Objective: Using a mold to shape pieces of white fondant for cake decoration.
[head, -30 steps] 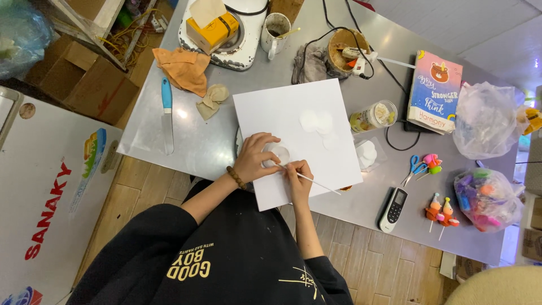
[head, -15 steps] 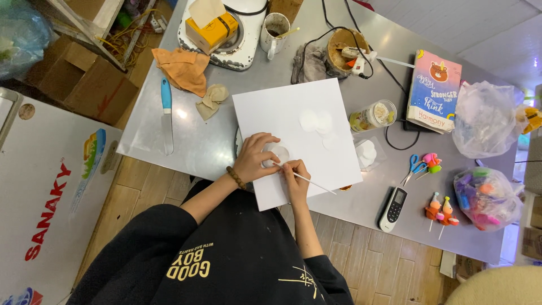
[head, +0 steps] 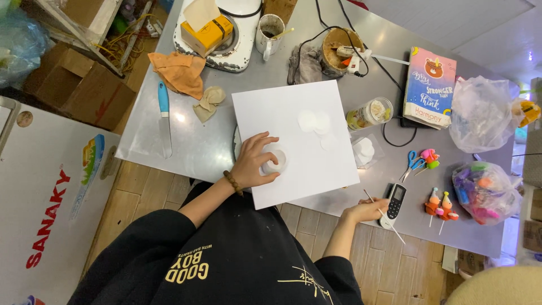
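A white square board lies on the metal table. My left hand rests on the board's near left part, its fingers curled around a small white round piece. Three flat white discs lie farther up the board. My right hand is off the board, at the table's near edge, and holds a thin white stick that points down to the right. A white remote-like device lies just right of that hand.
A blue-handled knife and an orange cloth lie at the left. A glass jar, scissors, a book, plastic bags, small figures on sticks, a mug and a white round appliance ring the board.
My right hand with the stick has left the board and moved right, to the table's near edge by the remote. My left hand stays on the small white piece.
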